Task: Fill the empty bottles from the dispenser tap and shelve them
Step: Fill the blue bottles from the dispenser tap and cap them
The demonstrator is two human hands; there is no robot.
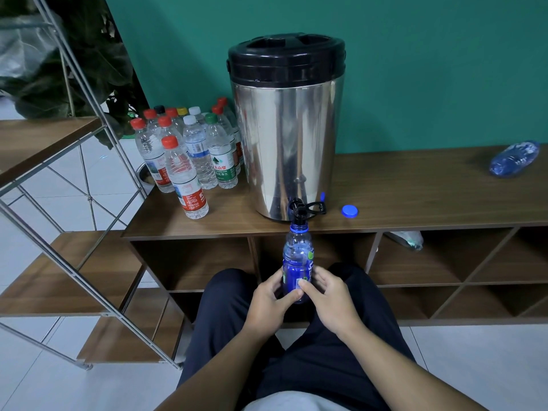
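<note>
Green wall backs a low wooden cabinet (pixel 415 185) with open cubbies beneath. On it stands a steel dispenser (pixel 286 129) with a black lid, its black tap (pixel 298 210) jutting over the near edge. Left of it cluster capped bottles (pixel 189 152), mostly red-capped; the green-labelled one reads "天山泉", the other labels are too small to read. A blue cap (pixel 350 211) lies just right of the tap, and a blue bottle lies on its side (pixel 514 158) far right. Both hands grip one upright, uncapped blue bottle (pixel 297 259) with its mouth right under the tap: the left hand (pixel 268 301) and right hand (pixel 329 295) curl round its lower half, thumbs on the blue label, whose print is unreadable. A metal-framed shelf (pixel 59 173) stands at left.
</note>
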